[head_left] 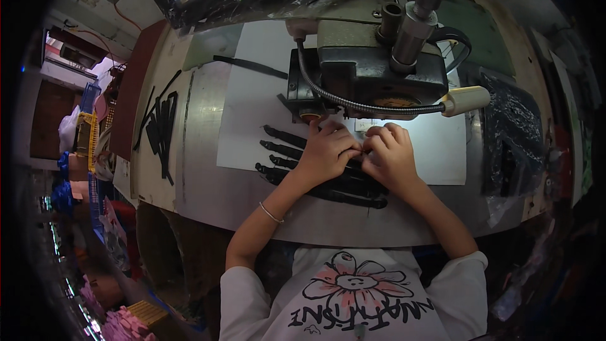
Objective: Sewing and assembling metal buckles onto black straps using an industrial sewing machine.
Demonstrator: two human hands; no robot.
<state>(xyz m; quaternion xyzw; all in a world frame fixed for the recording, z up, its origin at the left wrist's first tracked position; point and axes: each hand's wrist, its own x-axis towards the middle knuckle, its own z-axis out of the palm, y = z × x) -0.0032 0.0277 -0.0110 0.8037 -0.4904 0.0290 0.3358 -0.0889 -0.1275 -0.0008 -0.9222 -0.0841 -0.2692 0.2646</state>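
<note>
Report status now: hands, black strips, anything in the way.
Left hand and right hand close together, anything pinched too small to tell. Black strips beneath them, partly on white sheet. Machine head just beyond hands.

Just beyond the left hand [331, 151] and right hand [390, 156], a bulky machine head [379, 66] blocks the way, its gooseneck lamp [466, 101] reaching across. Black straps [350, 197] clutter the near side. Open passages cross gray tabletop [203, 145] at left and white sheet [445, 161] at right, before a plastic bag [512, 132].
</note>
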